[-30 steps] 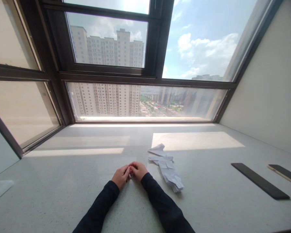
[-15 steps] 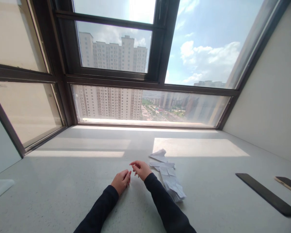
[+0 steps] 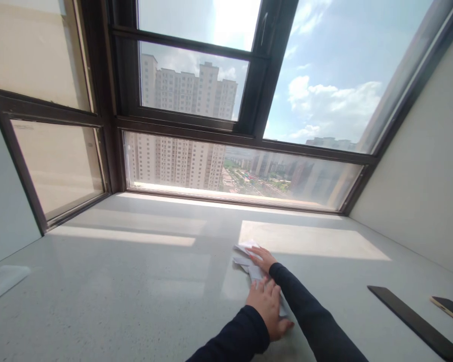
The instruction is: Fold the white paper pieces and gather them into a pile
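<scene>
Folded white papers lie on the pale speckled sill, partly covered by both hands. My left hand rests over the stack of folded paper, its fingers spread and the thumb out to the right. Farther back, my right hand lies across the pointed folded paper, fingers stretched out. Between them another folded sheet pokes out on the left. How firmly either hand presses the paper I cannot tell.
A long dark flat strip lies on the sill at right, with a dark phone-like object beyond it. A whitish translucent item lies at far left. Dark-framed windows close off the back; a white wall stands right.
Both hands have moved right from the bare sill onto the folded papers, and their fingers have spread out. The camera view has tilted slightly.
</scene>
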A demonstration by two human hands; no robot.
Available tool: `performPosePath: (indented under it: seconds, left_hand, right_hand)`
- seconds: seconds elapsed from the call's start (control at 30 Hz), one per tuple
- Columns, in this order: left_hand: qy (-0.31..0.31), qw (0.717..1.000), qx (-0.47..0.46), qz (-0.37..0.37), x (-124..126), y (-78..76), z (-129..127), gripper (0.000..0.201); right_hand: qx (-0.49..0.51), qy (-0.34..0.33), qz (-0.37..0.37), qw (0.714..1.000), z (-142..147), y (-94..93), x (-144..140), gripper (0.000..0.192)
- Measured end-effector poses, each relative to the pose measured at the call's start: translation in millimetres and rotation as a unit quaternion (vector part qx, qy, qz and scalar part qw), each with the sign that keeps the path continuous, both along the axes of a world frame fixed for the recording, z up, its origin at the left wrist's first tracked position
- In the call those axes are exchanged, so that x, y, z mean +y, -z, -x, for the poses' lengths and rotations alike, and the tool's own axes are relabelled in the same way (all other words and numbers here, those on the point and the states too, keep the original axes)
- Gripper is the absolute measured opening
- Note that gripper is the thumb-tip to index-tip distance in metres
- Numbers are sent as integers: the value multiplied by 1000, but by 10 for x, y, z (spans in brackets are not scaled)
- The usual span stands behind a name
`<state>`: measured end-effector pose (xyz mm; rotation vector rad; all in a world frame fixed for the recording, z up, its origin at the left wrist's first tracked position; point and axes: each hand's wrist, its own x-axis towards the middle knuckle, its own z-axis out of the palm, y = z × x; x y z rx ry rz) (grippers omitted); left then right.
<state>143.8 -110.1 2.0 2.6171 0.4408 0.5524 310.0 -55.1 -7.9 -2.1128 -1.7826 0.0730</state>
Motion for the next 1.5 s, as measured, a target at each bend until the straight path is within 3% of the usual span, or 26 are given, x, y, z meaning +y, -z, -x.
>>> performPosePath:
  seconds: [0.13, 0.23, 0.3, 0.4, 0.53, 0.63, 0.7, 0.8, 0.9, 1.0, 1.07, 1.17, 1.27, 1.37, 1.47, 1.5]
  left_hand:
    - [1, 997, 72, 8, -16, 145, -174, 65]
    - [-20, 996, 88, -9, 209, 208, 31, 56]
    - [-69, 994, 83, -25, 411, 217, 281, 53]
    - [-187, 978, 82, -43, 723, 182, 726, 47]
    - [-323, 940, 97, -43, 1032, 103, 1248, 45]
    - [-374, 924, 78, -31, 1149, 87, 1486, 50]
    - [-380, 924, 44, -8, 1197, 99, 1567, 53]
    - [-353, 935, -30, 31, 1252, 109, 1604, 56]
    - [-322, 940, -93, 65, 1267, 87, 1589, 55]
    - [-310, 943, -92, 79, 1208, 65, 1546, 47]
    - [-294, 952, -63, 56, 1140, 73, 1506, 47]
    - [-241, 970, -8, 15, 1069, 120, 1450, 55]
    - [-223, 975, 17, 0, 1093, 176, 1440, 55]
    - [-279, 960, 17, -13, 1175, 203, 1490, 50]
    - [-379, 925, 35, -13, 1227, 201, 1547, 45]
    - [-400, 915, 39, -10, 1229, 195, 1557, 43]
  right_hand:
    - [-33, 28, 35, 998, -99, 85, -187, 36]
    - [-52, 68, 40, 996, -51, 139, -276, 37]
    - [-61, 100, 39, 992, 70, 204, -273, 38]
    - [-67, 126, 36, 989, 404, 342, -178, 38]
    - [-61, 111, 37, 991, 1088, 458, -7, 41]
    - [-54, 70, 16, 996, 1564, 360, 63, 43]
    - [-48, 54, -23, 997, 1702, 222, 83, 41]
    - [-46, 120, -93, 987, 1516, 42, 106, 44]
    - [-68, 180, -110, 975, 1026, 30, 127, 48]
    - [-63, 228, -23, 971, 636, 151, 131, 50]
    - [-45, 234, 46, 970, 588, 218, 125, 46]
    - [-43, 167, 81, 982, 848, 212, 111, 40]
    - [-48, 59, 34, 997, 1293, 114, 76, 40]
    - [-47, -25, -23, 998, 1646, 36, 20, 45]
    - [-48, -149, -3, 988, 1778, 41, -18, 65]
    - [-48, -162, 11, 986, 1775, 57, -19, 65]
